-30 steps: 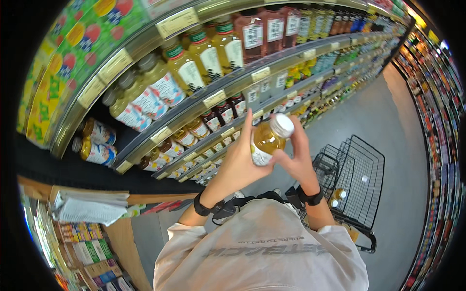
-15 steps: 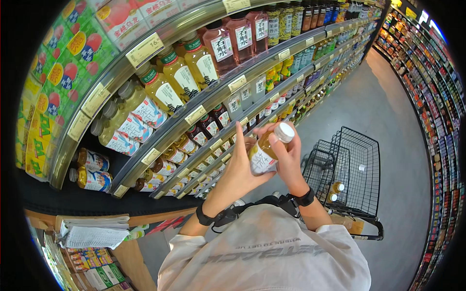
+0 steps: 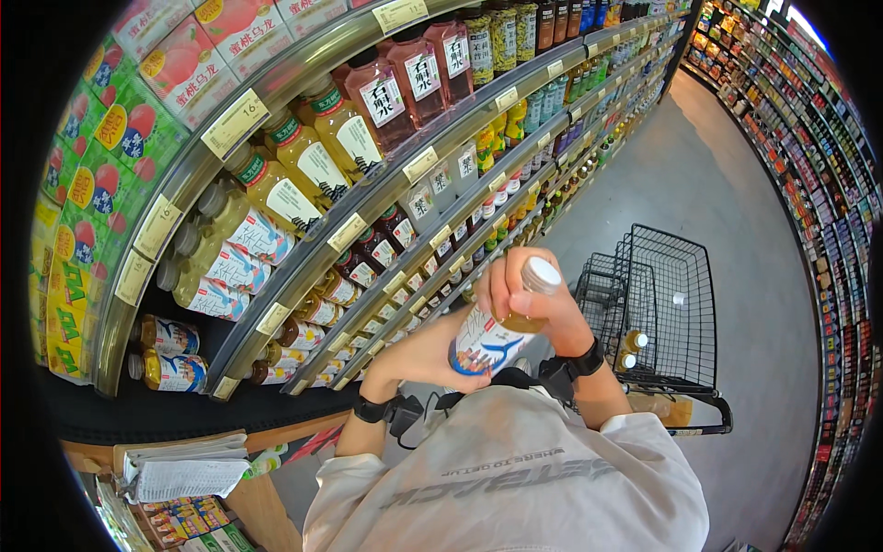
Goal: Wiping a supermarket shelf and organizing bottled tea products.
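Note:
In front of my chest I hold a drink bottle (image 3: 487,342) with a white cap, amber liquid and a white label with a blue picture. It is tilted, cap up and to the right. My right hand (image 3: 557,316) is closed round its upper part just below the cap. My left hand (image 3: 428,351) grips the lower part from the left, its fingers partly hidden behind the bottle. Similar bottles (image 3: 237,267) lie tilted on the shelf at the left. Two more capped bottles (image 3: 633,342) are in the black wire shopping cart (image 3: 681,285) on my right.
Long curved shelves (image 3: 345,235) of bottled drinks run along my left into the distance. Green drink cartons (image 3: 115,138) stack at the far left. A wooden stand (image 3: 258,497) with papers (image 3: 184,469) is at lower left. Across the grey aisle floor (image 3: 763,304) stands another full shelf (image 3: 828,276).
The bottle has been turned, bringing a blue picture on its label into sight, and lowered slightly toward me. My right fingers now wrap over its upper part. My left hand has shifted lower.

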The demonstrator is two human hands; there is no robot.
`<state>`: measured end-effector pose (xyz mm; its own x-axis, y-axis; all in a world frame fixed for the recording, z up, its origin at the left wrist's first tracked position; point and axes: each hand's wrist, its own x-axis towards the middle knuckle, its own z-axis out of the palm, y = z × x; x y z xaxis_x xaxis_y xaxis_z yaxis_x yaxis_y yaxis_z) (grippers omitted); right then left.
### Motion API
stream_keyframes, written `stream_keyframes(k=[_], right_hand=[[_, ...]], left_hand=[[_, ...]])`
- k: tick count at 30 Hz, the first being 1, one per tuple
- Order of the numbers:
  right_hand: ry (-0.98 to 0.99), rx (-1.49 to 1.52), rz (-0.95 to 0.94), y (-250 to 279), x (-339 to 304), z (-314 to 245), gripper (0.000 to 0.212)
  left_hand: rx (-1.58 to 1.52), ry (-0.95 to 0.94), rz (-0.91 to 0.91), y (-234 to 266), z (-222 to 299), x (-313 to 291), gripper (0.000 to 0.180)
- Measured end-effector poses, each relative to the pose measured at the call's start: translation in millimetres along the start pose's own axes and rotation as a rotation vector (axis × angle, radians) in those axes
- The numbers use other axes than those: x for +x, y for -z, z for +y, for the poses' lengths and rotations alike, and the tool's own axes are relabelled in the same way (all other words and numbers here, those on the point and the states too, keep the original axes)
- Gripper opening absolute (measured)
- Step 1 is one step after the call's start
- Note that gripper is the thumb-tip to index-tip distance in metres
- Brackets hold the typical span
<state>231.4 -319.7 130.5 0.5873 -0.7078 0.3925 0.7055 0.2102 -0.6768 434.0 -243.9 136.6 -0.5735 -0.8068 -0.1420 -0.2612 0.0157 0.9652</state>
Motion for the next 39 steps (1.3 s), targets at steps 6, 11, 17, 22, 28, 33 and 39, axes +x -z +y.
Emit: stream_keyframes(k=[6, 11, 17, 22, 28, 33, 39], right_hand=[[0.048, -0.026, -0.073, -12, -5, -9, 0.028], [0.193, -0.159, 0.118, -8, -2, -17, 0.025], [0.181, -0.176, 0.436, -12, 2, -23, 0.021], [0.170, -0.168, 0.315, -6, -5, -25, 0.022], [0.155, -0.082, -0.017, -5, -7, -26, 0.026], [0.192, -0.051, -0.038, -5, -8, -26, 0.020], [0.170, -0.036, -0.001, 5, -12, -25, 0.027]], left_hand=[[-0.080, -0.042, -0.079, -2, 1, -1, 0.084], [0.156, -0.113, 0.219, -19, 13, 8, 0.092], [0.341, -0.187, 0.451, -23, 16, 13, 0.089], [0.221, -0.153, 0.300, -16, 11, 9, 0.090], [0.002, -0.137, 0.043, -13, 3, 1, 0.100], [0.038, -0.140, 0.027, -13, 3, 5, 0.103], [0.094, -0.096, 0.051, -16, 9, 8, 0.100]])
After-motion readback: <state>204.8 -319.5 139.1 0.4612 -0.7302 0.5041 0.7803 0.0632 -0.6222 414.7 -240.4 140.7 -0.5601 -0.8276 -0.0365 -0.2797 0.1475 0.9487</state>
